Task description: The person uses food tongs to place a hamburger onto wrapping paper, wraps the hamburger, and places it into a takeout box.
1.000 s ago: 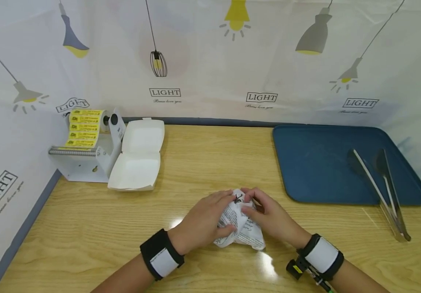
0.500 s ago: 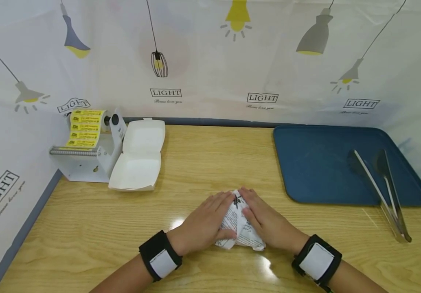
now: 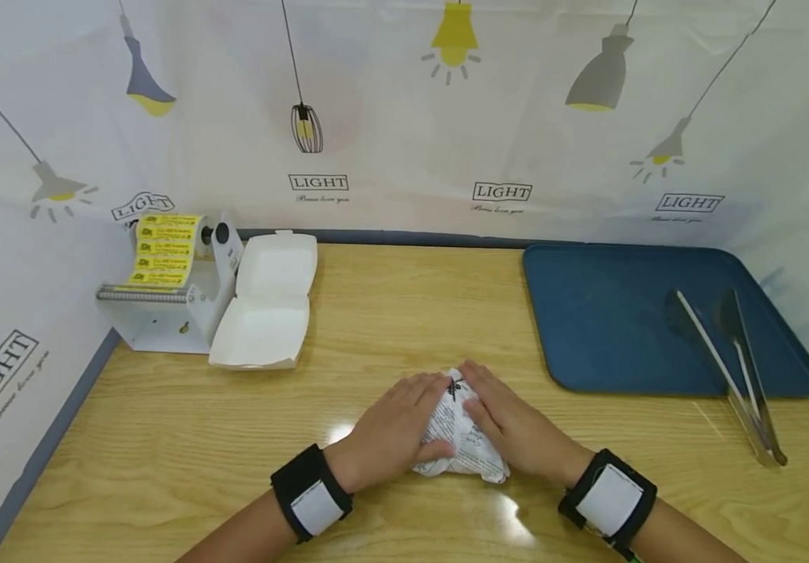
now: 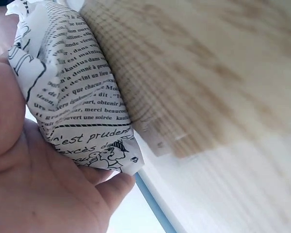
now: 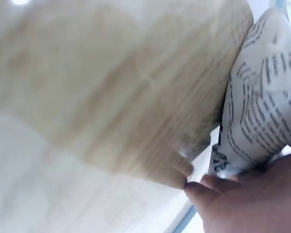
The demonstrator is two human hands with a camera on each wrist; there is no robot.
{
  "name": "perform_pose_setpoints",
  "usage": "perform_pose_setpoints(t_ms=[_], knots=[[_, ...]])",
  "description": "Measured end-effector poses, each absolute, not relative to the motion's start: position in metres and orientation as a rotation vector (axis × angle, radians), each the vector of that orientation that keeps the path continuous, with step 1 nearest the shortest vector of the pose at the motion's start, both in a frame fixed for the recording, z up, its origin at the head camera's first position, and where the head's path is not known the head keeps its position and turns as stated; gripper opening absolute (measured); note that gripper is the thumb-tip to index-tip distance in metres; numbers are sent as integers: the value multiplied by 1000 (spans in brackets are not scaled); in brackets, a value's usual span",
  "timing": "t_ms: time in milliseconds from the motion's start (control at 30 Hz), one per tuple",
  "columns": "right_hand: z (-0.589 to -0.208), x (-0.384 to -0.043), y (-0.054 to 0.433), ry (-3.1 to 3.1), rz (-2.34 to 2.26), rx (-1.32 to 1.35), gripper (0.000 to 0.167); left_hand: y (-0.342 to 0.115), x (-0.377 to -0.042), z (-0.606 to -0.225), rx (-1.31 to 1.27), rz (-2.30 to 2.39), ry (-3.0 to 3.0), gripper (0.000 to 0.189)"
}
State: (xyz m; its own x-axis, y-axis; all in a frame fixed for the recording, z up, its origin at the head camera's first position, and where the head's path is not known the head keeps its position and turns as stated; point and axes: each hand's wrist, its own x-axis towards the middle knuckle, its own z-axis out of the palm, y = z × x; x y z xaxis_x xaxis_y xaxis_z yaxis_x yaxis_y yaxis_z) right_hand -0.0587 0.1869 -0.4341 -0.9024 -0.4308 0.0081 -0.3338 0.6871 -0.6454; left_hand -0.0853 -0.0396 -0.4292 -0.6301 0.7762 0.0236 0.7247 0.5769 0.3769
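A small bundle wrapped in white paper with black print [image 3: 466,452] lies on the wooden table, near the person. My left hand [image 3: 392,430] holds its left side, fingers along the far part and thumb over the near part. From the right, my right hand [image 3: 523,426] holds the other side, its thumb on the paper. A folded seam runs between the two hands. In the left wrist view the bundle [image 4: 87,92] rests against the palm side and fingers. The right wrist view shows fingers under the edge of the bundle [image 5: 262,111]. Its contents are hidden.
At back left stands a label dispenser [image 3: 165,317] with a roll of yellow labels. Beside it lies an opened white clamshell box [image 3: 264,332]. A blue tray [image 3: 609,320] is at the right, with metal tongs [image 3: 742,383] lying across its front edge.
One second ago the right hand's bent fingers worked at the paper fold on top. They have since moved to lie along the bundle's right side. The left hand has barely moved.
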Motion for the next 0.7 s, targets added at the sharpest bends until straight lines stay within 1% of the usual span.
perform_pose_setpoints(t_ms=[233, 467, 700], knots=[[-432, -52, 184, 2768, -1122, -628, 60, -40, -83, -426, 1265, 522, 2666, 82], [-435, -47, 184, 2721, -1005, -683, 73, -40, -83, -428, 1270, 583, 2658, 87], [-438, -48, 183, 2774, -904, -767, 72, -43, -84, -430, 1222, 697, 2596, 94]])
